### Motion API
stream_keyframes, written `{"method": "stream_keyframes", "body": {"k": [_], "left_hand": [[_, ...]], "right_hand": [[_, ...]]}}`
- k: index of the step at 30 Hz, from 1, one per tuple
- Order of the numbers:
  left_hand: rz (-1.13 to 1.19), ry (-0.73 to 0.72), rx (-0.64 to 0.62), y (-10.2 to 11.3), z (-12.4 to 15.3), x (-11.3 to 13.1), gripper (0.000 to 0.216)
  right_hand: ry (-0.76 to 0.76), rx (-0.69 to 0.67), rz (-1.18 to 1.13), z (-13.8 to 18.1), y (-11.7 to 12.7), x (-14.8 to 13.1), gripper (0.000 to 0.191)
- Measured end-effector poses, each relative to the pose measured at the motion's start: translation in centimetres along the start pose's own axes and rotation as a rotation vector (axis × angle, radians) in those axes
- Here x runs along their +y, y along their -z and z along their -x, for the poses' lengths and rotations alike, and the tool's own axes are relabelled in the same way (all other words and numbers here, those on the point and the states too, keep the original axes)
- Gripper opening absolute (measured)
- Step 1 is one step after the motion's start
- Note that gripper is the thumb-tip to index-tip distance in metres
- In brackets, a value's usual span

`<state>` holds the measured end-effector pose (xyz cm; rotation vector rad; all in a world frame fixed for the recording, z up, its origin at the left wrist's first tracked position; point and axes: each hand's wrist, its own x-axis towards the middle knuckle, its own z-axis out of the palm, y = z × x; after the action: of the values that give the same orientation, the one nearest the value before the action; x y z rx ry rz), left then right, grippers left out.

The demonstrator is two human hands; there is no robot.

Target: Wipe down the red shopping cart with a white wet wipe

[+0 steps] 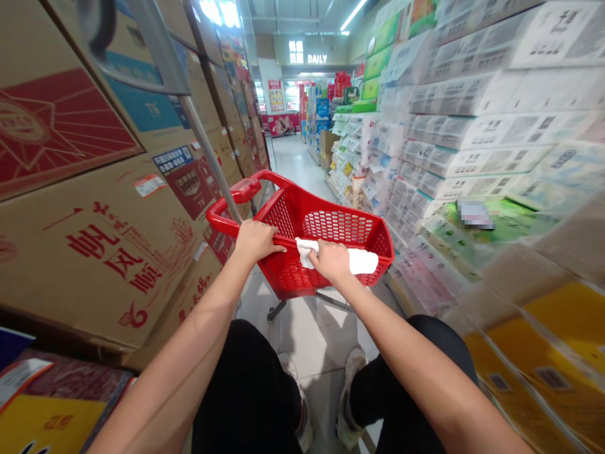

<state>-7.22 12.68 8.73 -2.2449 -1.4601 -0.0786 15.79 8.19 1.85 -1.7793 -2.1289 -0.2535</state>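
A red plastic shopping cart basket (338, 217) with mesh-like holes stands in front of me, its near side facing my knees. My left hand (255, 241) is closed over the near rim at the handle end, beside a grey metal pole. Further along the same rim, my right hand (331, 260) presses a white cloth (306, 252) against the red edge, fingers curled over it. To the right of that hand a white piece (363, 261) shows along the basket; whether it belongs to the same cloth I cannot tell.
Stacked cardboard cartons (113, 252) wall the left side. On the right rise piles of white wrapped packs (477, 139), with green packs (510, 217) and yellow packs (562, 347) lower down. A tiled aisle (295, 157) runs ahead. My feet straddle the floor below.
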Motion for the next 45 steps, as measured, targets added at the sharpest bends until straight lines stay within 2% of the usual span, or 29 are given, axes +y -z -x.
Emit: {"method": "stream_keyframes", "body": {"k": [3,9,12,16,20,23,29,32,35,38,45], "left_hand": [[-0.011,0.001,-0.019,0.0,0.2,-0.5,0.065],[-0.001,0.018,-0.039,0.1,0.0,-0.8,0.063],[0.013,0.000,-0.033,0.1,-0.2,-0.5,0.061],[0.013,0.006,-0.034,0.4,-0.4,0.1,0.060],[0.014,0.024,-0.051,0.8,-0.6,0.6,0.058],[0.021,0.023,-0.039,0.8,-0.5,0.9,0.058],[0.028,0.001,0.014,0.4,0.0,0.9,0.059],[0.038,0.008,0.029,0.3,0.4,0.5,0.058],[0.026,0.016,0.025,0.4,0.7,0.0,0.059],[0.016,0.030,-0.002,0.5,0.8,-0.1,0.060],[0.031,0.059,-0.037,0.5,0.2,-0.2,0.059]], "right_hand": [[0.078,-0.049,0.019,0.7,0.2,2.5,0.043],[0.013,-0.041,0.092,4.6,0.5,12.6,0.043],[0.006,-0.033,0.109,5.8,0.5,14.6,0.036],[-0.071,-0.015,0.157,5.9,0.6,13.3,0.032],[-0.047,-0.016,0.130,4.9,0.9,10.7,0.027],[-0.014,-0.018,0.082,3.4,0.9,7.7,0.026],[0.036,-0.001,-0.017,0.0,0.3,-0.2,0.027],[0.069,-0.003,-0.032,-0.5,0.2,-2.0,0.030],[0.124,0.001,-0.029,-0.1,0.4,-1.4,0.035],[0.122,0.000,0.004,0.8,0.4,0.9,0.038],[0.025,0.008,0.107,3.7,0.3,9.5,0.040]]}}
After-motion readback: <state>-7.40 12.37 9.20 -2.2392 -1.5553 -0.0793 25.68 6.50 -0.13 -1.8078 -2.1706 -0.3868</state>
